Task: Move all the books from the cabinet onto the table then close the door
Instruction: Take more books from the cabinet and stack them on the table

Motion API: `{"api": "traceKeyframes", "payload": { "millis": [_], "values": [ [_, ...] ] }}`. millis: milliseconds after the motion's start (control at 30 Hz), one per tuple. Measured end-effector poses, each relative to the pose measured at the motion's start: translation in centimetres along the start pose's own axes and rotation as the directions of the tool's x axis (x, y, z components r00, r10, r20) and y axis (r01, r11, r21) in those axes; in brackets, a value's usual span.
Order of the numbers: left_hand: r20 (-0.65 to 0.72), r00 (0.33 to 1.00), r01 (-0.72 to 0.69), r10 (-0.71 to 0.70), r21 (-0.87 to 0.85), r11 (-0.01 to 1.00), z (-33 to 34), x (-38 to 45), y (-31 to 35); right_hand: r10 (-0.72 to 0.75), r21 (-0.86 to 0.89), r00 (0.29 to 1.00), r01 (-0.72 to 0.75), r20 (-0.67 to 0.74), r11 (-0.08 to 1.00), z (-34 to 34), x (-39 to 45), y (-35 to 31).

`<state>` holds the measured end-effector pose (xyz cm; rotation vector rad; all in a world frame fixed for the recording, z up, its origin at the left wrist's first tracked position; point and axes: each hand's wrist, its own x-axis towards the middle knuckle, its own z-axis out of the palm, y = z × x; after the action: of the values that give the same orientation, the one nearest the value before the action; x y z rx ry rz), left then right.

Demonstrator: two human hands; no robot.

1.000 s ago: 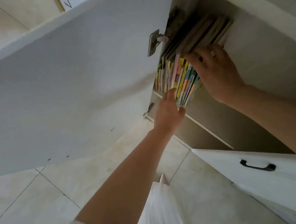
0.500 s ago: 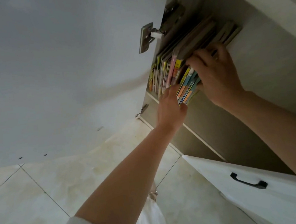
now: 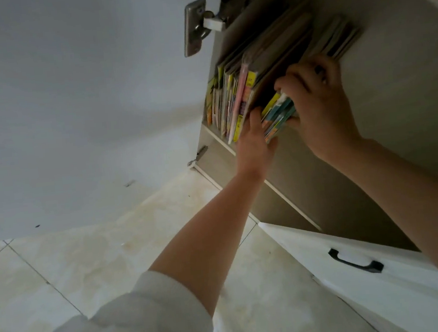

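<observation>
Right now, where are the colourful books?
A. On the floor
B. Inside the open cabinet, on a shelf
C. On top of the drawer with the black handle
B: the books stand on a shelf inside the cabinet, whose door is swung open.

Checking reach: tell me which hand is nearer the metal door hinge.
Left. The left hand sits below the hinge, against the book spines; the right hand grips a bundle further from it.
</observation>
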<state>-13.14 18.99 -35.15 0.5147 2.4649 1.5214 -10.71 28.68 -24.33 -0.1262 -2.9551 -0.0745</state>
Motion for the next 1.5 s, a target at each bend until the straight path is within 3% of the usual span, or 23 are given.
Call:
{"api": "traceKeyframes", "payload": {
  "millis": [300, 533, 700, 767, 867, 933, 1000, 1067, 1100, 1200, 1267, 1367, 1500],
  "values": [
    [-0.151, 0.984, -0.075, 0.093, 0.120, 0.990, 1.0, 0.7, -0.6, -0.014, -0.009, 1.000, 0.014, 0.000, 1.000, -0.2, -0.7, 0.0],
    [-0.099, 0.981, -0.148, 0.164, 0.153, 0.977, -2.1, -2.2, -2.5, -0.109, 0.029, 0.993, 0.108, 0.036, 0.994, -1.3, -2.6, -2.4],
    [-0.094, 0.987, -0.116, 0.130, 0.142, 0.983, -5.2, -4.4, -3.7, -0.180, 0.118, 0.984, 0.177, 0.016, 0.977, -1.9, -4.0, -4.6],
    [-0.085, 0.986, -0.133, 0.144, 0.123, 0.983, -5.9, -4.8, -4.0, -0.132, 0.130, 0.991, 0.131, -0.006, 0.983, -2.1, -4.3, -4.3],
    [-0.055, 0.984, -0.166, 0.171, 0.094, 0.982, -6.4, -4.9, -4.6, 0.084, 0.218, 0.995, -0.069, -0.058, 0.974, -1.8, -4.5, -2.3],
    [-0.043, 0.984, -0.168, 0.172, 0.078, 0.983, -6.6, -4.8, -4.7, 0.313, 0.408, 0.950, -0.279, -0.015, 0.869, -1.3, -4.4, -0.7],
    [-0.032, 0.982, -0.185, 0.187, 0.063, 0.981, -6.9, -4.6, -4.9, 0.528, 0.639, 0.832, -0.502, 0.171, 0.583, -0.7, -4.1, 0.3],
    [-0.009, 0.981, -0.195, 0.196, 0.048, 0.980, -7.3, -4.5, -5.3, 0.561, 0.734, 0.735, -0.610, 0.382, 0.299, 0.4, -4.0, 1.0],
    [0.003, 0.981, -0.194, 0.194, 0.042, 0.980, -7.5, -4.5, -5.5, 0.519, 0.728, 0.732, -0.631, 0.442, 0.269, 1.2, -4.0, 1.4],
    [0.032, 0.988, -0.153, 0.152, 0.032, 0.988, -8.0, -5.0, -5.8, 0.386, 0.675, 0.792, -0.607, 0.473, 0.419, 3.6, -4.2, 2.5],
    [0.059, 0.988, -0.141, 0.141, 0.005, 0.990, -8.4, -5.1, -6.1, 0.344, 0.673, 0.794, -0.608, 0.502, 0.421, 4.8, -3.9, 3.2],
    [0.069, 0.985, -0.158, 0.161, -0.043, 0.986, -8.9, -5.1, -6.5, 0.238, 0.596, 0.777, -0.608, 0.583, 0.524, 5.8, -3.4, 3.5],
    [0.054, 0.986, -0.153, 0.159, -0.097, 0.983, -9.0, -5.3, -6.6, 0.241, 0.571, 0.747, -0.640, 0.619, 0.514, 6.4, -3.8, 3.6]
  ]
}}
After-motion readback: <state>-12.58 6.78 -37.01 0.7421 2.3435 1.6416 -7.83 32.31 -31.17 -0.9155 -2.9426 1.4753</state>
